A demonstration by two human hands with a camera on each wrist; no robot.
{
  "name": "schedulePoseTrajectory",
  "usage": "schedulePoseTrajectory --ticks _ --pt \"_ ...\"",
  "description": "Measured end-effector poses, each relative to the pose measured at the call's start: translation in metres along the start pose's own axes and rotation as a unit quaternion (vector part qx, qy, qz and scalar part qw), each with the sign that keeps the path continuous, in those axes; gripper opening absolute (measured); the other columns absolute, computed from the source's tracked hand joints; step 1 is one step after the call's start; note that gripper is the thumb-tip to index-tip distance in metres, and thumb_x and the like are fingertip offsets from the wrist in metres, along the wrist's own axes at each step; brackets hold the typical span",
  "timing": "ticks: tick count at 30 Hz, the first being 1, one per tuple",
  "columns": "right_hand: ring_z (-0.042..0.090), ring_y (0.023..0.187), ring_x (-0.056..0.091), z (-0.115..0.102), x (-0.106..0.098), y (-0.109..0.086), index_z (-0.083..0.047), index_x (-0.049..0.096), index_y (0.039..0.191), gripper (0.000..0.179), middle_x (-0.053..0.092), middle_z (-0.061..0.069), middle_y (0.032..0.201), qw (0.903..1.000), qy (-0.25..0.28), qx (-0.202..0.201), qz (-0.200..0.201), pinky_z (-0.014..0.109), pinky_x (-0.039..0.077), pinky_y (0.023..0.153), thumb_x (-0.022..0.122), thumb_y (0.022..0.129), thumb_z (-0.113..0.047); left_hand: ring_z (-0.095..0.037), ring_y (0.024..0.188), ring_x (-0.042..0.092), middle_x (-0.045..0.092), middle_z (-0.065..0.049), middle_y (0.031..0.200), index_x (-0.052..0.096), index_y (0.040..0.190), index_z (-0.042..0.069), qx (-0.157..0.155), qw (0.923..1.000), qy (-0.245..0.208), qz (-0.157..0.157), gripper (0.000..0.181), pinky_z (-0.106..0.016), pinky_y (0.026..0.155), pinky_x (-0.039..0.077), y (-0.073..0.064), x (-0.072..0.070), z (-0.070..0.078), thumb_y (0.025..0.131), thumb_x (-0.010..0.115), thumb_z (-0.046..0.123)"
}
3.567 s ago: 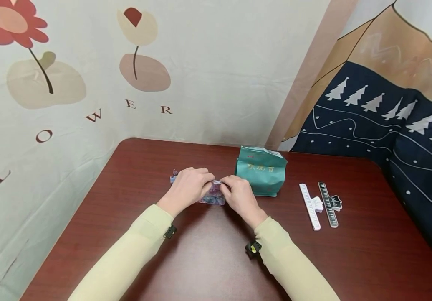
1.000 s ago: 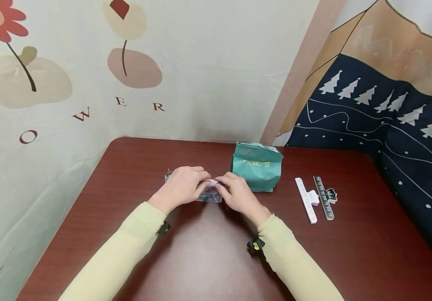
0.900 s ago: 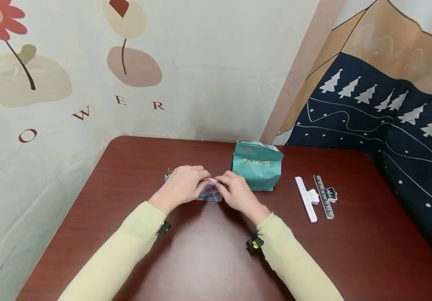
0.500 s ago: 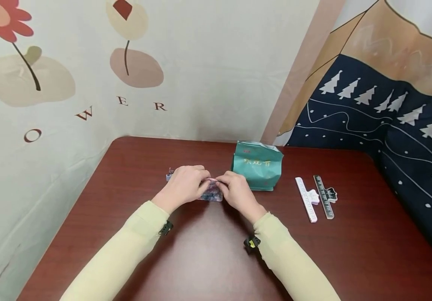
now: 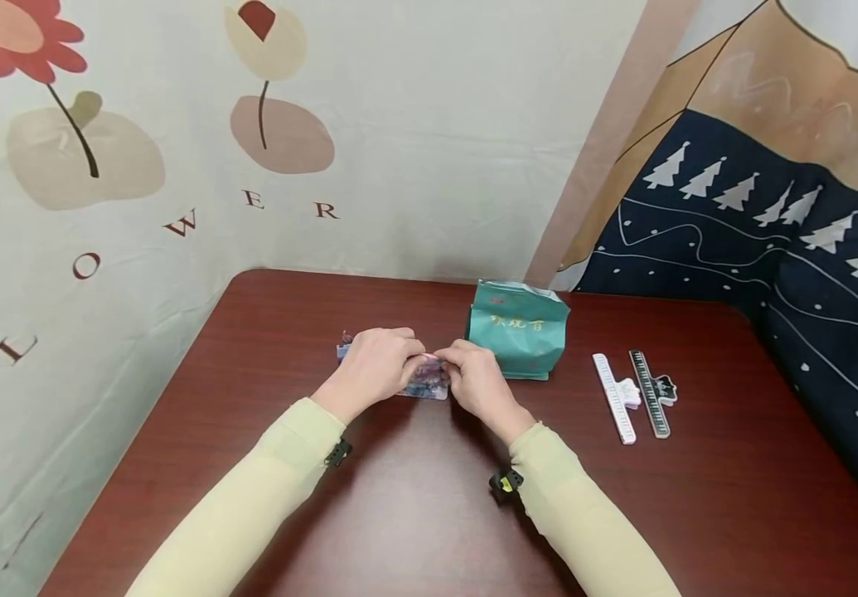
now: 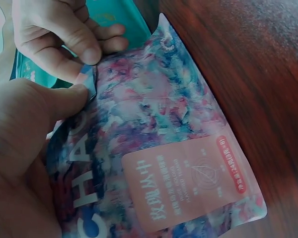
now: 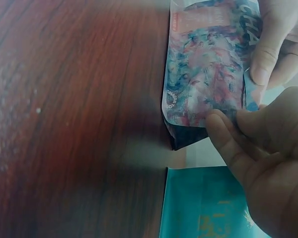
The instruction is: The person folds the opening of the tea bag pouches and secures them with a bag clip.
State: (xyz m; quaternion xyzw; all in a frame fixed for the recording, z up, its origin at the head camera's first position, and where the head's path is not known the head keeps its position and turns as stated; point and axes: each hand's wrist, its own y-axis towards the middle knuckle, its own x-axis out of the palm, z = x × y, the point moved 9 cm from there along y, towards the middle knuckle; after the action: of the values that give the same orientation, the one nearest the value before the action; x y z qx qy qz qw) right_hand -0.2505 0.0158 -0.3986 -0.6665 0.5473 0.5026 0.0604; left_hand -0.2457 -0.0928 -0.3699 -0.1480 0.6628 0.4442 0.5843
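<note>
Marbled pink, blue and teal, a flat glossy pouch with a pink label (image 6: 149, 109) sits between both hands at the reddish-brown wooden table (image 5: 399, 531), and it's all fingertips here! Left hand (image 5: 376, 365), narrow grip, thumb and fingers pinching the folded top edge; right hand (image 5: 479, 381), just beside it, pinching that same edge near the corner. Whether the pouch rests on the wood or hangs just above it, I can't tell. Past the left hand peeks a small bluish-purple item (image 5: 341, 352), mostly hidden. Near the right hand, upright, stands a teal paper bag with gold characters (image 5: 518, 332). Well off to the right lie a white ruler-shaped clip (image 5: 613, 398) and, just beside it, a black ruler-shaped clip (image 5: 649, 395).
</note>
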Motion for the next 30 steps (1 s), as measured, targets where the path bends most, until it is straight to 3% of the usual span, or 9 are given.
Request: schedulePoseTrajectory --ticks 3,8,11,21,25,30 --pt "0.021 0.075 0.067 -0.001 0.000 0.000 -0.004 0.080 0.095 0.019 0.070 0.005 0.082 1.0000 -0.006 -0.005 0.006 0.035 0.057 0.069 0.069 0.090 0.010 -0.021 0.068 0.065 0.061 0.001 0.077 0.074 0.083 0.015 -0.006 0.9996 -0.001 -0.029 0.018 -0.038 0.062 0.056 0.000 -0.002 0.000 0.098 0.072 0.024" --pt "0.021 0.074 0.067 -0.002 -0.001 0.000 -0.004 0.080 0.094 0.018 0.069 0.005 0.080 0.9998 -0.012 -0.005 0.012 0.035 0.057 0.068 0.070 0.089 0.010 -0.024 0.073 0.067 0.063 0.000 0.078 0.072 0.083 0.015 -0.047 0.9949 0.005 -0.089 0.017 -0.042 0.063 0.056 -0.002 -0.007 -0.006 0.098 0.067 0.020" --pt "0.020 0.074 0.067 -0.001 -0.001 -0.001 -0.004 0.080 0.094 0.017 0.069 0.005 0.081 0.9999 -0.011 0.000 0.010 0.035 0.058 0.068 0.070 0.090 0.009 -0.027 0.074 0.068 0.067 -0.001 0.078 0.071 0.081 0.015 -0.060 0.9926 0.012 -0.105 0.016 -0.045 0.064 0.055 -0.002 -0.009 -0.009 0.096 0.067 0.018" --pt "0.022 0.085 0.068 -0.005 0.001 0.002 -0.004 0.080 0.105 0.013 0.072 0.006 0.092 0.9992 0.023 0.010 -0.030 0.038 0.056 0.074 0.074 0.093 -0.005 -0.023 0.064 0.065 0.070 0.001 0.068 0.075 0.076 0.019 -0.084 0.9906 0.016 -0.107 0.018 -0.042 0.056 0.054 0.000 -0.008 -0.016 0.089 0.071 0.008" --pt "0.020 0.083 0.070 -0.007 0.000 0.003 -0.005 0.081 0.103 0.011 0.073 0.005 0.091 0.9995 0.028 0.008 -0.011 0.036 0.056 0.072 0.076 0.094 -0.010 -0.023 0.062 0.064 0.068 0.002 0.065 0.075 0.074 0.019 -0.086 0.9907 0.016 -0.105 0.020 -0.041 0.054 0.053 0.001 -0.007 -0.017 0.088 0.071 0.005" --pt "0.021 0.077 0.071 -0.008 -0.002 0.004 -0.006 0.082 0.093 0.006 0.074 0.005 0.084 0.9997 -0.003 0.012 0.022 0.037 0.057 0.068 0.079 0.091 -0.011 -0.026 0.066 0.067 0.072 0.000 0.072 0.076 0.081 0.017 -0.083 0.9915 0.008 -0.100 0.015 -0.044 0.058 0.055 0.000 -0.004 -0.016 0.092 0.070 0.012"
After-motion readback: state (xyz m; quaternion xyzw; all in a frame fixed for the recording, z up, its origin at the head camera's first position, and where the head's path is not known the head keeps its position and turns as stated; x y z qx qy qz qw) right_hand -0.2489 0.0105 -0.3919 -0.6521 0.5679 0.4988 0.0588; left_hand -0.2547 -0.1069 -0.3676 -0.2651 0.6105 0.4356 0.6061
